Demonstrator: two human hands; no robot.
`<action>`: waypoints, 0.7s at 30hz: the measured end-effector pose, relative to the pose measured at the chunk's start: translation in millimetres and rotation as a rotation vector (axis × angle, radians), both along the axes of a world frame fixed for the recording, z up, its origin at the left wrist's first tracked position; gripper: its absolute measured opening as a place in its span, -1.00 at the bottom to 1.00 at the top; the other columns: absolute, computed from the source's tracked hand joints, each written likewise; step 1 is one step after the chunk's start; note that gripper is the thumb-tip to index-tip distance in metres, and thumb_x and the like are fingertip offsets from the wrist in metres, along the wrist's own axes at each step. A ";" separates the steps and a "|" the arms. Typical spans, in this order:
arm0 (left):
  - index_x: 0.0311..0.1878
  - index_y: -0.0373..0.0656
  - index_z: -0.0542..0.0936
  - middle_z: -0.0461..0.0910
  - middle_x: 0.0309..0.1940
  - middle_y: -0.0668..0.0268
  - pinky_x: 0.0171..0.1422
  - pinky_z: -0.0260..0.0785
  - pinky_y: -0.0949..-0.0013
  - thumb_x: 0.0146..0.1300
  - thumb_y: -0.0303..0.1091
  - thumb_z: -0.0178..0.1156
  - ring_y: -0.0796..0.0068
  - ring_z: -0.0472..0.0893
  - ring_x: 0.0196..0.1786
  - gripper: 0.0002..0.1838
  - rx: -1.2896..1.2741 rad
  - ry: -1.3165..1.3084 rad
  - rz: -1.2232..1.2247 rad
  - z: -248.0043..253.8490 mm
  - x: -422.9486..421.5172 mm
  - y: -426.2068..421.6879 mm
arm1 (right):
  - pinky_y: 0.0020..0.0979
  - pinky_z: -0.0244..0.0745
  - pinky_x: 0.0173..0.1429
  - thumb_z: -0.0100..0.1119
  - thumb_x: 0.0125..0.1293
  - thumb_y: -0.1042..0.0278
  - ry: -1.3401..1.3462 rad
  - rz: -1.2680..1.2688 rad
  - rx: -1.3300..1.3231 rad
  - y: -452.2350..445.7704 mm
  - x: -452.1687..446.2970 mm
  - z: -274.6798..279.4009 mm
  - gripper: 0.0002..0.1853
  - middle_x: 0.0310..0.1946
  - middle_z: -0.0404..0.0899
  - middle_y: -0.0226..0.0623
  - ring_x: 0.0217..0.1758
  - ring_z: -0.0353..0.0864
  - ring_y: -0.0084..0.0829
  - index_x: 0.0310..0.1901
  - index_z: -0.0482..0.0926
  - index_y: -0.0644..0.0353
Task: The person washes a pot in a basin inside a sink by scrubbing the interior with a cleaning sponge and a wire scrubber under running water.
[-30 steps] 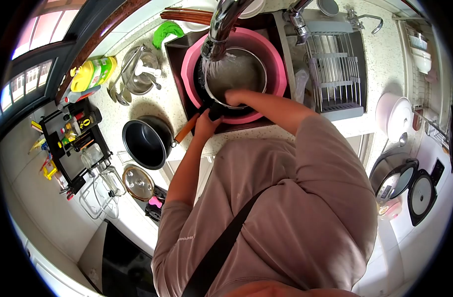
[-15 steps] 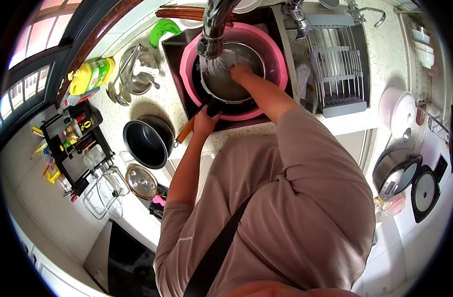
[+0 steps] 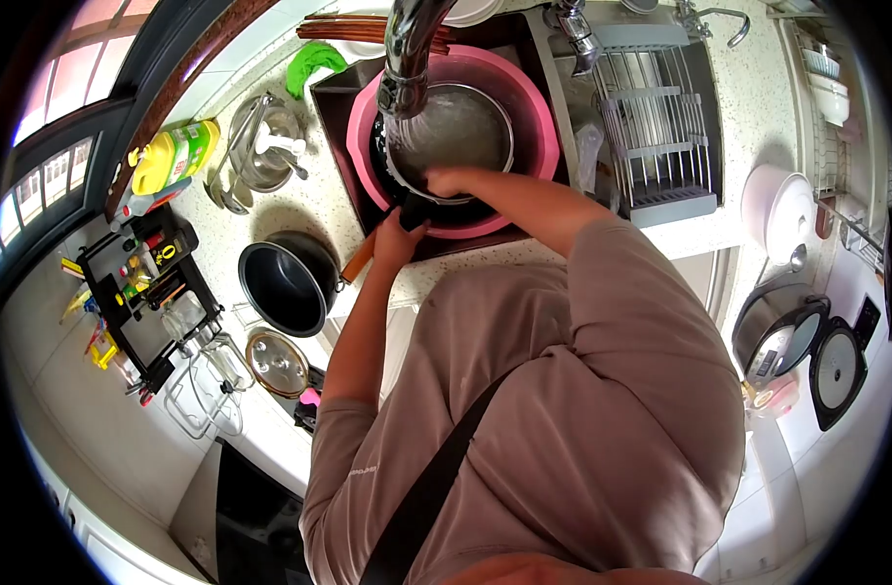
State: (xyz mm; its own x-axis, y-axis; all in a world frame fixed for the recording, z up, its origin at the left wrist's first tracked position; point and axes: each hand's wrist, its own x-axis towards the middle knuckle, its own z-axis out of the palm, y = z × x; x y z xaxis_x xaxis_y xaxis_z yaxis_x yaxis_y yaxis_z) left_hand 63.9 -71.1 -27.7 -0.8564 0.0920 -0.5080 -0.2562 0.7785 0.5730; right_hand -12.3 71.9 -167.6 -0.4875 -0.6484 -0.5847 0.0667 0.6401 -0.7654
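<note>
A round metal pan (image 3: 512, 146) with water in it sits inside a pink basin (image 3: 540, 136) in the sink. Water runs into the pan from the tap (image 3: 405, 68). My left hand (image 3: 399, 240) is closed around the pan's handle (image 3: 359, 259), whose brown end sticks out below the hand. Inside the pan's near rim is my right hand (image 3: 446, 181), fingers curled in. Whatever those fingers hold, if anything, is hidden.
Left of the sink stand a black pot (image 3: 288, 285), a metal bowl with utensils (image 3: 270, 156), a yellow bottle (image 3: 178, 156) and a green cloth (image 3: 312, 66). A dish rack (image 3: 660, 127) is at the right, with a rice cooker (image 3: 779, 327) further off.
My right hand has moved from the middle of the pan back to its near rim. The left hand keeps its grip on the handle. Water still runs.
</note>
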 end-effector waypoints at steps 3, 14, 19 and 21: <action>-0.10 -0.31 0.55 0.64 -0.31 0.00 -0.11 0.45 0.20 0.02 -0.19 0.38 0.08 0.65 -0.21 -0.55 0.006 -0.039 0.000 3.6 -1.7 1.5 | -0.14 0.36 0.20 -0.08 0.21 0.35 -0.157 0.061 0.014 12.3 -9.5 3.2 -0.57 0.12 0.48 0.04 0.15 0.49 -0.01 0.09 0.52 0.26; -0.04 -0.28 0.52 0.63 -0.28 -0.01 -0.04 0.44 0.21 0.04 -0.19 0.36 0.07 0.63 -0.14 -0.53 -0.025 -0.078 -0.005 2.3 6.7 -1.5 | -0.19 0.34 0.22 -0.07 0.30 0.24 -0.142 -0.674 -0.151 -17.8 -54.2 11.3 -0.56 0.23 0.37 0.02 0.25 0.39 -0.08 0.19 0.43 0.17; -0.08 -0.29 0.52 0.63 -0.28 -0.06 -0.10 0.46 0.14 0.03 -0.15 0.36 0.01 0.63 -0.16 -0.52 -0.091 -0.032 -0.025 -8.4 7.3 -5.9 | -0.15 0.39 0.18 -0.07 0.19 0.32 0.109 -0.120 0.026 -25.8 -33.7 10.9 -0.59 0.07 0.51 0.06 0.13 0.50 -0.02 0.02 0.55 0.31; -0.08 -0.30 0.51 0.62 -0.28 -0.07 -0.11 0.46 0.13 0.03 -0.14 0.36 -0.01 0.63 -0.16 -0.51 -0.114 -0.015 -0.036 -2.9 6.3 -3.3 | -0.15 0.41 0.15 -0.07 0.19 0.32 0.142 0.118 0.064 -9.9 -24.9 15.0 -0.62 0.00 0.55 0.07 0.08 0.54 -0.03 -0.06 0.60 0.34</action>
State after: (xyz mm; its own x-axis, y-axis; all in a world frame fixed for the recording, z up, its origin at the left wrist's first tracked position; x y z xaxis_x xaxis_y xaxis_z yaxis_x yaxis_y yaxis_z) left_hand 70.3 -74.4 -30.7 -0.8459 0.0640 -0.5294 -0.2345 0.8470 0.4770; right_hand -37.2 62.1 -152.6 -0.4909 -0.6697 -0.5573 -0.1169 0.6845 -0.7196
